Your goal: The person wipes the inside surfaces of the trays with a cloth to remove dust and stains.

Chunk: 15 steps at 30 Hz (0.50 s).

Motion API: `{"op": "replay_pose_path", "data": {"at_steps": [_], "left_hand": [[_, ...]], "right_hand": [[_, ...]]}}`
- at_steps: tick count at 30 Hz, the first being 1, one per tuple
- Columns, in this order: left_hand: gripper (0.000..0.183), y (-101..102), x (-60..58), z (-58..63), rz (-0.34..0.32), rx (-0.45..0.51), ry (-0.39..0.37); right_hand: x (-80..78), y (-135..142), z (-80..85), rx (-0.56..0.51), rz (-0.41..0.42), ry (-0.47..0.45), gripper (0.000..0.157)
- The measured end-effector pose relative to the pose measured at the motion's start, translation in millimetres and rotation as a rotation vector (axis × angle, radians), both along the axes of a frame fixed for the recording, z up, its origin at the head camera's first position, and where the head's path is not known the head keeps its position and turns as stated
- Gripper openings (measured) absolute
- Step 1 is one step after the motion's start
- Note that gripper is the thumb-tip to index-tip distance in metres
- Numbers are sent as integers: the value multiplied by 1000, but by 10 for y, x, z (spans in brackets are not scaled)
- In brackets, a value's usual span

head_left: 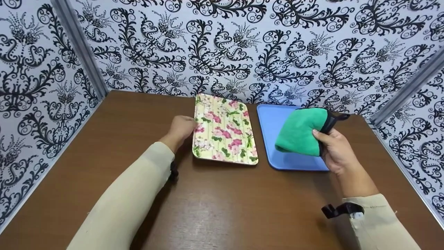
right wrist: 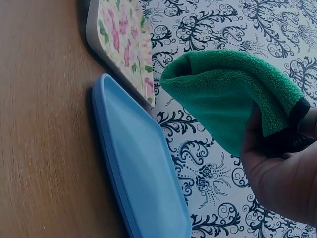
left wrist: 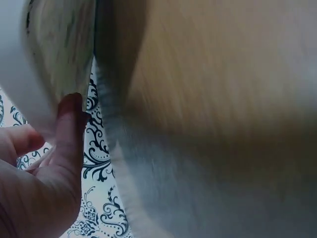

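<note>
My left hand (head_left: pixel 182 128) grips the left edge of a rectangular tray (head_left: pixel 225 133) with pink flowers and green leaves on cream. That edge stands a little higher than the right one. In the left wrist view the thumb and fingers (left wrist: pixel 69 129) pinch the rim, and the underside looks pale. My right hand (head_left: pixel 338 152) holds a folded green towel (head_left: pixel 301 130) with a black border and a black hanging loop (head_left: pixel 342 117). The towel is above a plain blue tray (head_left: pixel 272 128), apart from it, and hides part of it in the head view.
The blue tray lies on the brown wooden table (head_left: pixel 215 205), close to the right of the floral tray. Black-and-white patterned panels (head_left: pixel 222 45) stand behind the table and at both sides. Black straps (head_left: pixel 343 210) sit around both sleeves near the wrists.
</note>
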<state>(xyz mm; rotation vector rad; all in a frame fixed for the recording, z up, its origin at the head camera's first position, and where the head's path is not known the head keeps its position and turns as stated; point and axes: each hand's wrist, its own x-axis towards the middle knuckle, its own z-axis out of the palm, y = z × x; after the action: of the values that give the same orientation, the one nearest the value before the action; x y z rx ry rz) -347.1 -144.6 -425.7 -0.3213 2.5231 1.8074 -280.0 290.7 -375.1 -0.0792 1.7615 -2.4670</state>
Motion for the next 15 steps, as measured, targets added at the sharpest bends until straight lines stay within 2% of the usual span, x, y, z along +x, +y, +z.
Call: {"op": "replay_pose_path", "data": {"at_steps": [5, 9, 15], "left_hand": [[21, -44, -12, 29, -26, -286, 5], [22, -51, -49, 43, -38, -408, 10], [16, -66, -54, 82, -106, -618, -89]], "right_hand": [[3, 29, 34, 1, 3, -10, 25], [-4, 84, 82, 8, -2, -26, 24], [-46, 252, 173, 56, -12, -29, 23]]}}
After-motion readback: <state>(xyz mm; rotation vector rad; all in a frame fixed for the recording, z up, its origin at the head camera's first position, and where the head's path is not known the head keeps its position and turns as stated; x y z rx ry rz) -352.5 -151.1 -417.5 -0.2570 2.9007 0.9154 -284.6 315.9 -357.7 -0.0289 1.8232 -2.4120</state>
